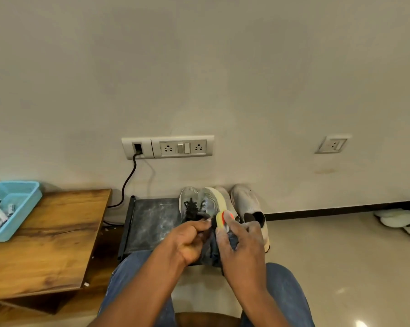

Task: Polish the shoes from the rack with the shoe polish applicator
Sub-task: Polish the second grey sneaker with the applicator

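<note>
Basket point(12, 208) of pale blue plastic sits far left on a wooden table point(57, 239), with some white tubes lying in it. Right of the table stands a low dark shoe rack point(149, 223) against the wall, under a socket panel point(168, 147) with a black cable point(128, 182) plugged in. Grey laced shoes point(199, 201) rest on the rack's right end, and a pale slip-on pair point(246, 206) stands just beside them on the floor.

The left hand point(189, 241) has its fingers curled round a dark shoe point(212, 251) held above the lap, gripping it near the top edge. The right hand point(242, 246) pinches the shoe polish applicator point(221, 219), a yellow sponge with a red back, fingertips closed on it, the sponge touching the dark shoe's upper end. Much of that shoe is hidden behind both hands.

The step in hand looks like working polish into this shoe. Next would likely be turning it in the left grip to reach the unpolished sides, keeping the sponge flat so polish spreads evenly and stays off the jeans point(286, 291)
</note>
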